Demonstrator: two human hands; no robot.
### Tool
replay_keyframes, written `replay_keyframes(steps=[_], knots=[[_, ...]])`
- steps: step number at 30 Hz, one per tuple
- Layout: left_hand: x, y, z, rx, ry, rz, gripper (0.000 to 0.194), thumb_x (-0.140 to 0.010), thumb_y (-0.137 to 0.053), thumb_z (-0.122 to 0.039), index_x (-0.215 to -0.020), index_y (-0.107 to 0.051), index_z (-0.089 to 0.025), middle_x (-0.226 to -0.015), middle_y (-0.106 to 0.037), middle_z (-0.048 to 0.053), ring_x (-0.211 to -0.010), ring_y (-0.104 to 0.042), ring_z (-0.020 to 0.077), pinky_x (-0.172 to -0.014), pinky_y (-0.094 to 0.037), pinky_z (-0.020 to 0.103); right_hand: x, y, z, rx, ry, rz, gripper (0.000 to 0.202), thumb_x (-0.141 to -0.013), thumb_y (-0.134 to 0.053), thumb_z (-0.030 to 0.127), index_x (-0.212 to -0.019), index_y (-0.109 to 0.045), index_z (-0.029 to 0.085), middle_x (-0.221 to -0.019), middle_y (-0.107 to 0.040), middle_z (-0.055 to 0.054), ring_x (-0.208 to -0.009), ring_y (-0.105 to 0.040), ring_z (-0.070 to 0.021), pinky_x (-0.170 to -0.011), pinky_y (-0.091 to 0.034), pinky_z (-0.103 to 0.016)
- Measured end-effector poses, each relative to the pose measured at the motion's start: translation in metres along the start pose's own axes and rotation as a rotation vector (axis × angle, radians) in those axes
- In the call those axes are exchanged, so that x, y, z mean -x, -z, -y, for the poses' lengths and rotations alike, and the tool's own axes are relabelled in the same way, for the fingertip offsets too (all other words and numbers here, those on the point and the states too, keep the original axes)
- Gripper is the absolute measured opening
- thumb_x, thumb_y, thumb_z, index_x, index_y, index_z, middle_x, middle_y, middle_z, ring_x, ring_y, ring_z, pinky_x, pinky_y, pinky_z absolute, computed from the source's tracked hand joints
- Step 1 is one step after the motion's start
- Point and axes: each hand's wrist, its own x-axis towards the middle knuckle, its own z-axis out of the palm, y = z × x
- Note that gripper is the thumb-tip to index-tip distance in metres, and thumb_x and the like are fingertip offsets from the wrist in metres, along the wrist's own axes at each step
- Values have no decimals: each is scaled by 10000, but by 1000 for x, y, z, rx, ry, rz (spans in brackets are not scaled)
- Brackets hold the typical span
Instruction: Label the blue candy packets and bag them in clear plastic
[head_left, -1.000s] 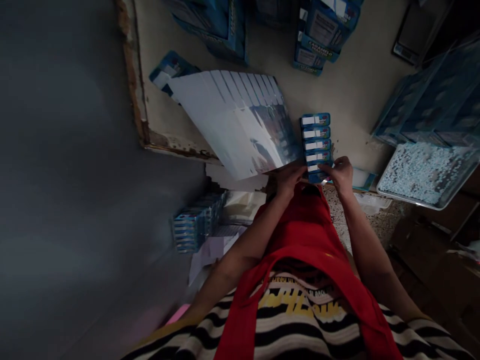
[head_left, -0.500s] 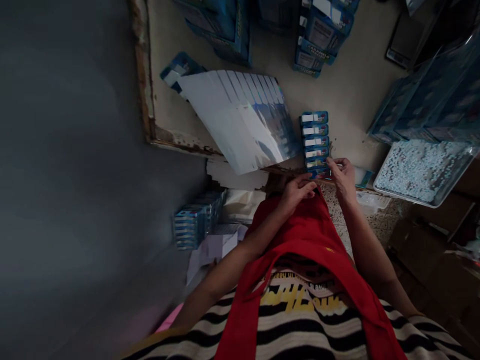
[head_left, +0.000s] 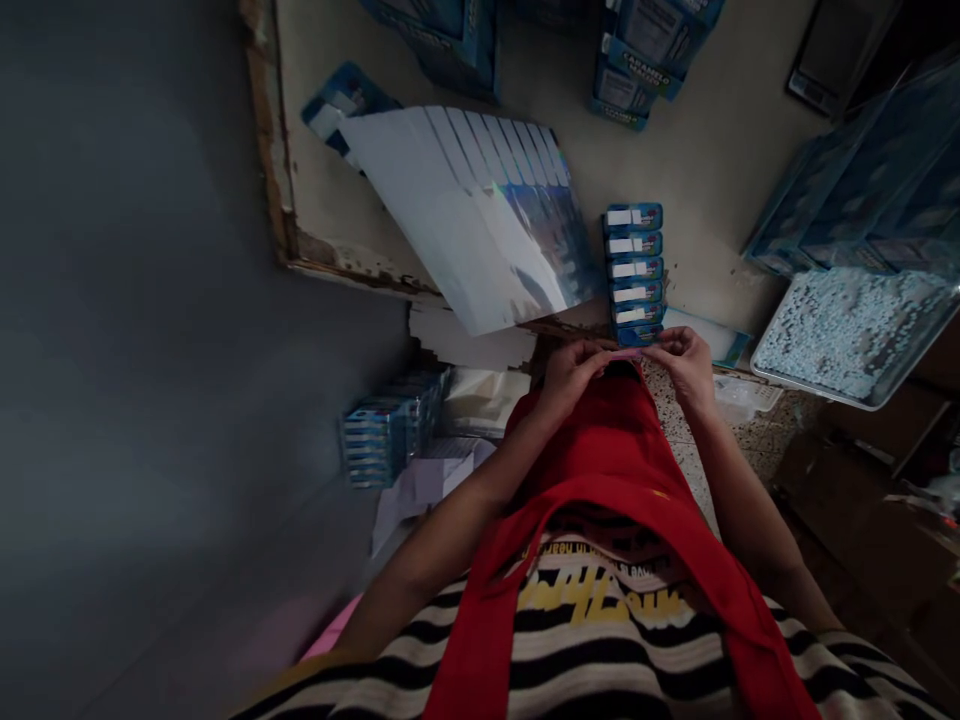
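At the table's front edge my left hand (head_left: 576, 372) and my right hand (head_left: 686, 362) pinch the two ends of a thin pink strip (head_left: 626, 354). Just beyond the strip, a row of several small blue packs (head_left: 636, 270) runs away from me, most with a white label patch on top. To the left of the row lies a fanned stack of glossy sheets (head_left: 480, 225), its near corner hanging over the edge. A blue and white card (head_left: 709, 337) lies right of the packs, behind my right hand.
Blue display boxes (head_left: 652, 55) stand at the back. On the right are more wrapped boxes (head_left: 862, 190) and a tray (head_left: 866, 405) of small pale blue pieces. Stacked blue packs (head_left: 375, 440) sit below the table at left, beside a grey wall.
Both hands have come down a little from the nearest pack, and the pink strip now shows stretched between them. The view has shifted slightly.
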Motion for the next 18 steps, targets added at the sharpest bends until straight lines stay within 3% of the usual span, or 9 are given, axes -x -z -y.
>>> replay_keyframes(steps=[9,18], knots=[[-13,-9,2,-193,-37,-171,206,-820,-785,-414,-808,-749,-212,-755,-742,20,-712,-677,187,-691,-511,279,-9,-20,-17,162,160,-192,406,-706,-734,378,-1005,-480,277,-768,-658,65,-760,-681,-184,-749,-504,-313],[-23,-11,-1,-346,-41,-171,185,-878,-734,-370,-811,-723,-198,-731,-735,10,-715,-690,179,-687,-497,254,-22,-20,-26,227,206,-237,425,-733,-726,347,-1041,-440,286,-732,-651,92,-716,-683,-192,-742,-495,-337]])
